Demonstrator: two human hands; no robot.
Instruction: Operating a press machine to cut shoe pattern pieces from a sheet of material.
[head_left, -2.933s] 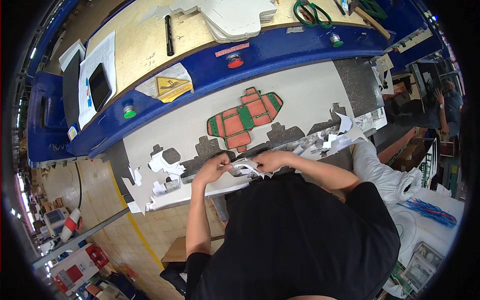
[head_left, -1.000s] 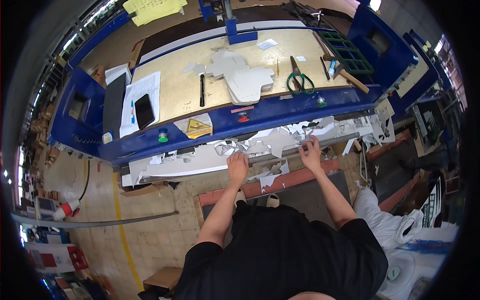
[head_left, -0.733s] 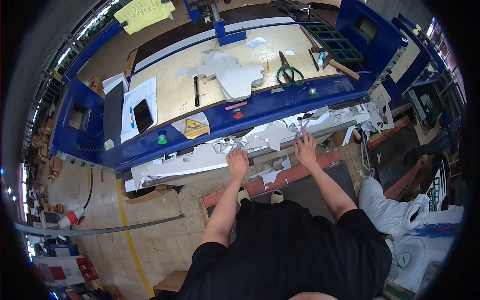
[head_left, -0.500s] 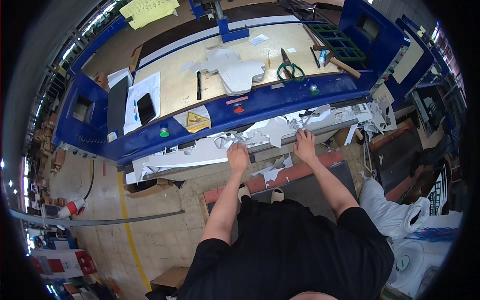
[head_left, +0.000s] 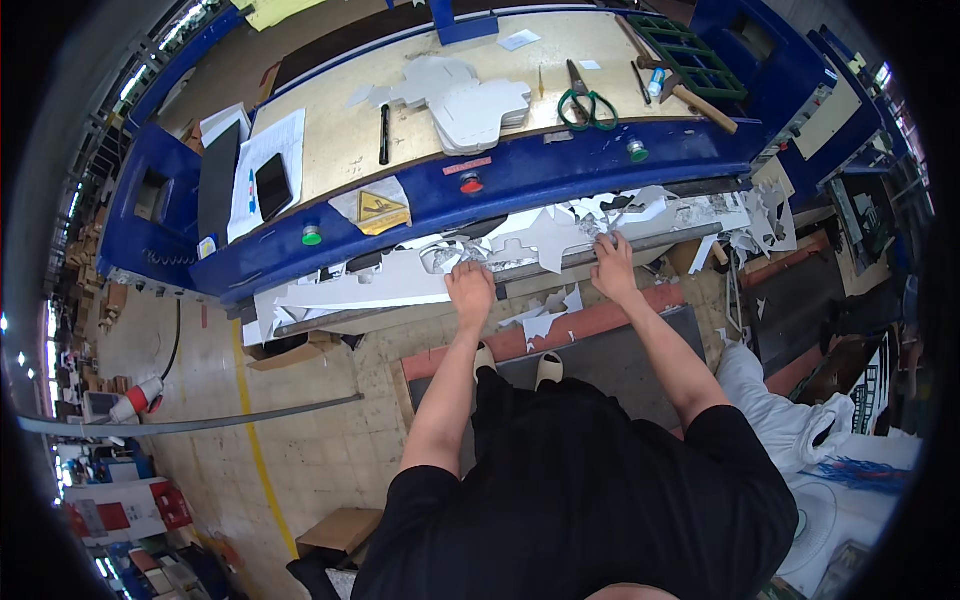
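My left hand (head_left: 470,291) lies at the front edge of a long grey ledge (head_left: 655,246) under a blue machine, fingers bent over the edge. My right hand (head_left: 613,268) holds the same edge farther right, its fingers hooked over and slightly apart. Both thumbs are hard to see. White and grey cardboard offcuts (head_left: 548,240) cover the ledge just beyond my hands, with jagged cut-outs. On the machine's pale worktop (head_left: 340,135) sits a stack of cross-shaped grey cardboard blanks (head_left: 470,105).
Green-handled scissors (head_left: 586,106), a hammer (head_left: 700,105), a black marker (head_left: 384,135) and a phone (head_left: 272,186) lie on the worktop. Red (head_left: 471,183) and green buttons (head_left: 312,235) line the blue beam (head_left: 540,150). Scraps (head_left: 540,325) lie on the floor by my feet.
The view has tilted, so the machine sits higher in the picture. Both hands keep their hold at the ledge's front edge, with little other visible change.
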